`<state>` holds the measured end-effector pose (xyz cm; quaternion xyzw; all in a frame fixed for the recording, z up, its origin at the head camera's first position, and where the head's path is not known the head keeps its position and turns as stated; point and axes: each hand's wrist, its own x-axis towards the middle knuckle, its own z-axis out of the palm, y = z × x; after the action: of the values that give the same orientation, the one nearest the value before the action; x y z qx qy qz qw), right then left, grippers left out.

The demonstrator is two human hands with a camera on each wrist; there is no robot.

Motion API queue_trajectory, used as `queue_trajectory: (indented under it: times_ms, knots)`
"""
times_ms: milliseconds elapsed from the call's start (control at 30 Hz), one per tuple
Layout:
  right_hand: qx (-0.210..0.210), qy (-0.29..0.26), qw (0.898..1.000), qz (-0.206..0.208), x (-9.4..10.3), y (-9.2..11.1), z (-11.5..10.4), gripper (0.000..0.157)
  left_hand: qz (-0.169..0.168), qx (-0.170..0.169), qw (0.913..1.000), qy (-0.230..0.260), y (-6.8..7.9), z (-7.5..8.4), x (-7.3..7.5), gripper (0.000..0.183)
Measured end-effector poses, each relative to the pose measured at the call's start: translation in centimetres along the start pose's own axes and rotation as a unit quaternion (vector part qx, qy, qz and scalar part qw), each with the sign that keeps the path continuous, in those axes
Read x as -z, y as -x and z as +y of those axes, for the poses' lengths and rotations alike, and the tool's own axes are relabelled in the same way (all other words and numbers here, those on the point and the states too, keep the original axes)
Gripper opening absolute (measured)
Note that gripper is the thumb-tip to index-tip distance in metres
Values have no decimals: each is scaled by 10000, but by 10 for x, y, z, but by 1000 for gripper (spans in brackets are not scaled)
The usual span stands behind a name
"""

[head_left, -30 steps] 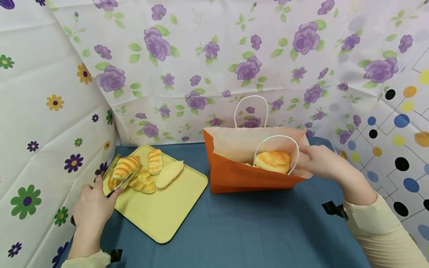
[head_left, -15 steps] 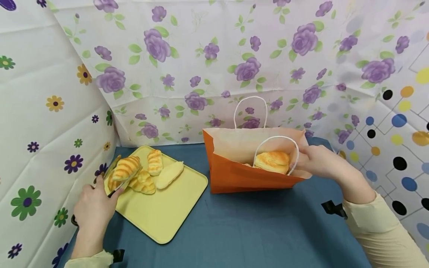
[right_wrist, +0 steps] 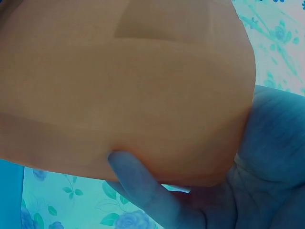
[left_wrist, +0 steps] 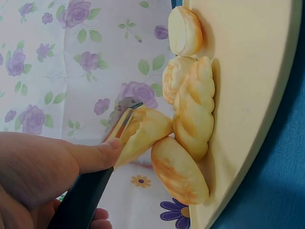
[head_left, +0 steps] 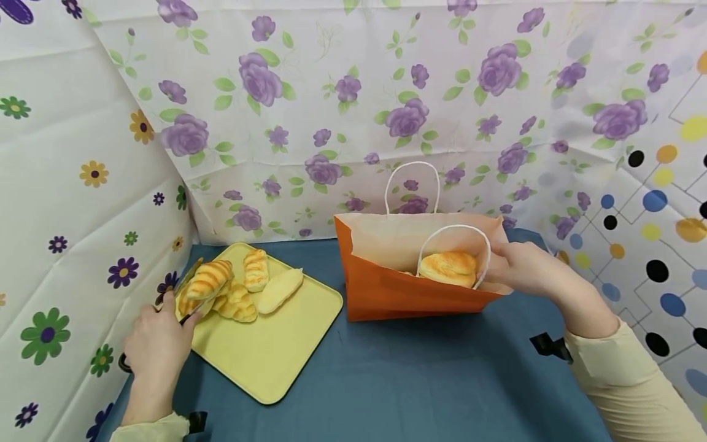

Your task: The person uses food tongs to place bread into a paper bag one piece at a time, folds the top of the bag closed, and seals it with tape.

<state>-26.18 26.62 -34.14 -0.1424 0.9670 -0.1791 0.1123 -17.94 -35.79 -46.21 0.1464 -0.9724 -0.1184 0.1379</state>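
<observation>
In the head view my left hand (head_left: 160,344) grips a pair of tongs (head_left: 194,267) over the far left corner of the yellow tray (head_left: 270,368). Between the tongs' arms sits a striped croissant (head_left: 210,279), above other bread. The left wrist view shows my thumb along the tongs' dark handle (left_wrist: 81,200) and the croissant (left_wrist: 143,131) at their tips. My right hand (head_left: 530,267) holds the right side of an orange paper bag (head_left: 409,294). Its thumb (right_wrist: 138,183) presses on the paper in the right wrist view. A golden bread roll (head_left: 448,268) shows in the bag's mouth.
On the tray also lie a small ridged loaf (head_left: 256,270), a pale long roll (head_left: 280,291) and a braided bread (head_left: 237,304). White handles (head_left: 411,164) rise from the bag. Patterned sheets (head_left: 298,92) stand behind and beside the blue tablecloth (head_left: 386,380).
The tongs' arms have drawn closer about the croissant. My left hand has shifted very slightly to the right. My right hand stays on the bag.
</observation>
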Motion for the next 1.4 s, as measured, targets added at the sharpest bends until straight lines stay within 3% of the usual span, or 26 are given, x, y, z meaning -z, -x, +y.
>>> queue_trajectory:
  times_ms: [300, 533, 733, 1067, 1233, 1400]
  knots:
    - [-19, 24, 10000, 5, 0, -1, 2, 83, 250, -54, 9996, -88, 1, -1, -1, 63]
    - [-47, 22, 10000, -21, 1, -5, 1, 84, -88, 297, 9995, 38, 1, -3, 5, 64]
    - [-56, 42, 10000, -20, 3, -7, 0, 89, -180, 448, 9988, 106, -1, -8, 9, 69]
    - [-15, 37, 10000, -17, 2, -7, 3, 86, -711, 785, 9937, 360, -4, -12, 10, 79]
    - [-65, 0, 10000, -47, 2, -6, 1, 88, -788, 742, 9930, 474, -4, -12, 11, 80]
    - [-107, -10, 9999, -69, 2, -5, 0, 91, -618, 608, 9936, 729, -2, -9, 8, 81]
